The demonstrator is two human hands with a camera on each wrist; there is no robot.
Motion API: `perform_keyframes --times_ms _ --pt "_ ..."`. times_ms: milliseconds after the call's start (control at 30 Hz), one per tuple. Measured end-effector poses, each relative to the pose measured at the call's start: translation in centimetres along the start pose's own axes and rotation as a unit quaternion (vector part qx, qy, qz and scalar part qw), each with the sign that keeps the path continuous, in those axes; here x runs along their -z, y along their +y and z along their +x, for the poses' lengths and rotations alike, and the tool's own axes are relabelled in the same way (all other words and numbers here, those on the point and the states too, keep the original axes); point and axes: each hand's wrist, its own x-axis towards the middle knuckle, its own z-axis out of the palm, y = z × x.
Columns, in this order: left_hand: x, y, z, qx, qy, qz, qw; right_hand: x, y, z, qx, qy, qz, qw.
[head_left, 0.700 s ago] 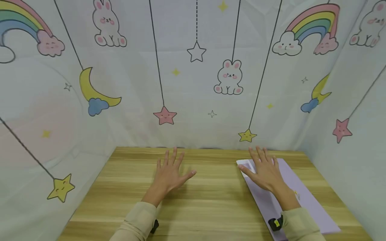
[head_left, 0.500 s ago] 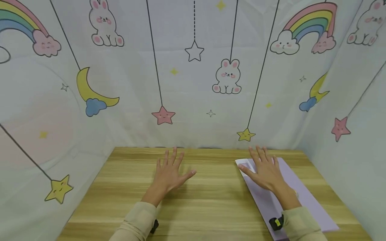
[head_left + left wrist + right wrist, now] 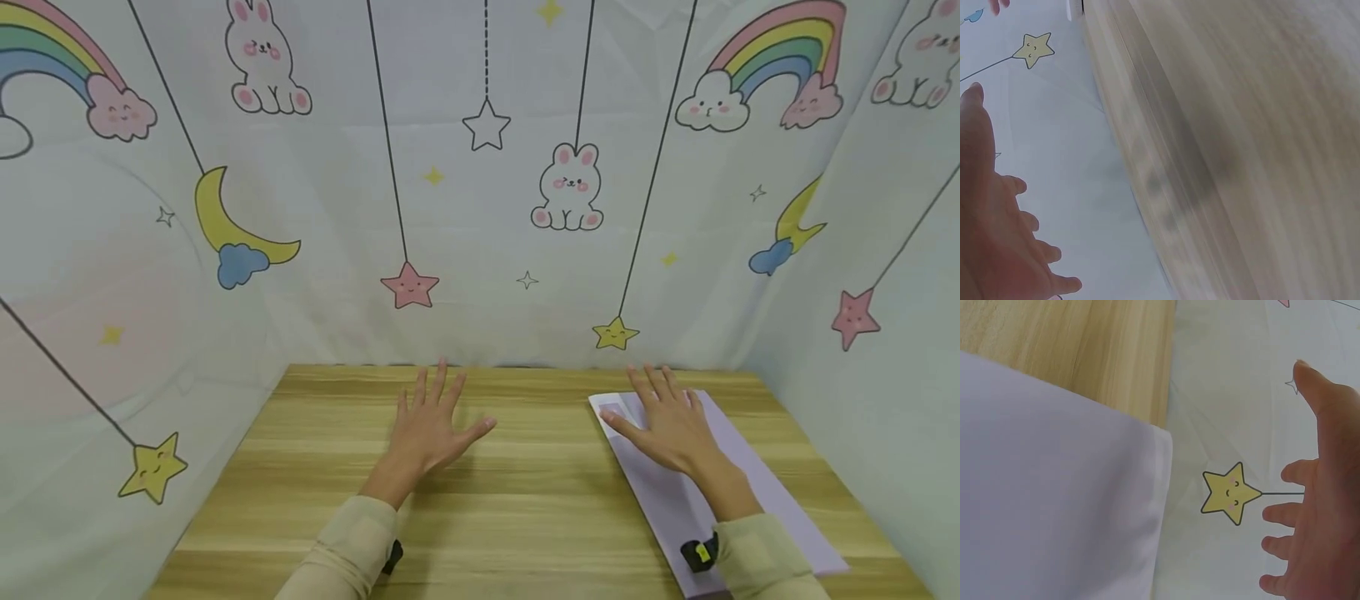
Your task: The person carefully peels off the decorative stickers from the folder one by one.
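My left hand (image 3: 429, 435) is held above the wooden table (image 3: 525, 517), fingers spread and straight, thumb pointing inward. It holds nothing, and in the left wrist view its thumb and fingers (image 3: 1047, 252) extend with bare tabletop beside them. A flat lilac folder-like item (image 3: 667, 500) with a white corner lies slantwise on the table's right side. Over its far part hovers my right hand (image 3: 671, 429), also spread and holding nothing. The right wrist view shows a gap between this hand (image 3: 1329, 506) and the lilac item's edge (image 3: 1141, 444).
A white cloth (image 3: 480, 208) printed with bunnies, stars and rainbows hangs behind the table and along both sides. Black straps with small devices sit at both wrists, the right one (image 3: 701, 552) overlapping the lilac item in the head view.
Both hands have shifted slightly to the right in the head view, still spread. The view itself has swayed a little; the lilac item stays where it lies.
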Motion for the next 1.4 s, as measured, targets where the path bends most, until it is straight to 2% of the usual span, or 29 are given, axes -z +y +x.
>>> perform_keyframes --times_ms 167,367,700,900,1133,1400 --pt "0.0 0.4 0.1 -0.003 -0.002 -0.008 1.0000 0.4 0.3 -0.3 0.001 -0.005 -0.009 0.9999" --pt "-0.6 1.3 0.2 -0.024 0.000 -0.027 0.9993 0.7 0.6 -0.7 0.007 0.001 -0.019 0.9998" --pt "-1.0 4.7 0.9 -0.046 -0.007 -0.038 0.9982 0.7 2.2 -1.2 0.013 -0.040 -0.023 0.9988" --pt "-1.1 6.9 0.8 -0.063 -0.027 -0.042 0.9968 0.4 2.9 -1.9 0.041 -0.055 -0.013 0.9976" --pt "-2.5 9.4 1.1 -0.082 -0.042 -0.034 0.9951 -0.2 3.1 -2.5 0.048 -0.062 0.011 0.9969" --pt "-4.2 11.9 1.4 -0.109 -0.053 -0.022 0.9923 -0.8 4.6 -3.3 0.052 -0.062 0.000 0.9967"
